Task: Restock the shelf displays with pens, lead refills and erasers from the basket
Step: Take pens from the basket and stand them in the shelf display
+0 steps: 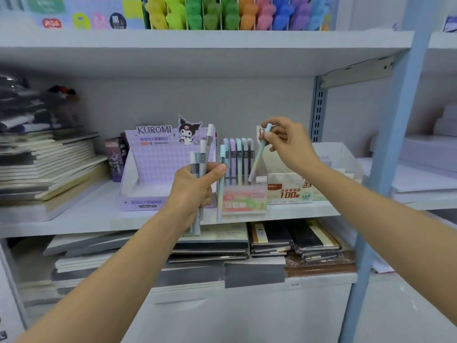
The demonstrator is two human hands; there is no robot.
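A pastel pen hung tilted over the right end of the clear pen display, pinched near its cap by the right hand, while just left of that display the left hand gripped a bunch of pens upright before the Kuromi box.

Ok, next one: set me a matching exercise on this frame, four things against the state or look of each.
Things:
1. left hand
2. right hand
3. Kuromi box
4. clear pen stand

States:
A. pinches one teal pen, tilted
B. purple, cartoon figure on its top edge
C. grips a bundle of pens
D. holds a row of upright pens

Pairs: 1-C, 2-A, 3-B, 4-D
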